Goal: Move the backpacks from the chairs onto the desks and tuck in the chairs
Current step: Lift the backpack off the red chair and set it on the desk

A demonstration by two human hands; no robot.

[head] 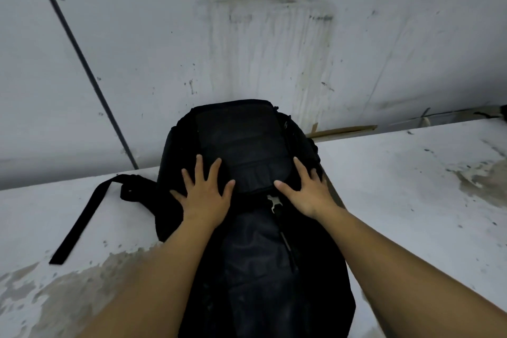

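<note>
The large black fabric backpack [247,173] lies on its back on the worn, white-painted desk top [397,186], its upper end toward the stained grey-white wall [247,35] and its lower end running out of view at the bottom edge. A small metal buckle [273,202] shows at the middle of its front flap, and one flat black webbing strap [79,222] trails off its left side across the desk surface.

Both hands rest on the bag. The left hand [204,200] lies flat on the left of the front pocket with its fingers straight and spread; the right hand [308,192] lies on the right of it, fingers likewise extended and pressing on the fabric — neither grasps anything.

By the look of it, the step in hand is the placing of this backpack on the desk: it is already up, and the hands seem to be pushing or settling it toward the wall. How much of the bag overhangs the near edge cannot be told (that edge is hidden by the bag and forearms).

The next move likely calls for a firm, even push with both palms so the bag sits fully on the desk — then lifting the hands away and turning to the chair, which is not in view, to tuck it in.
</note>
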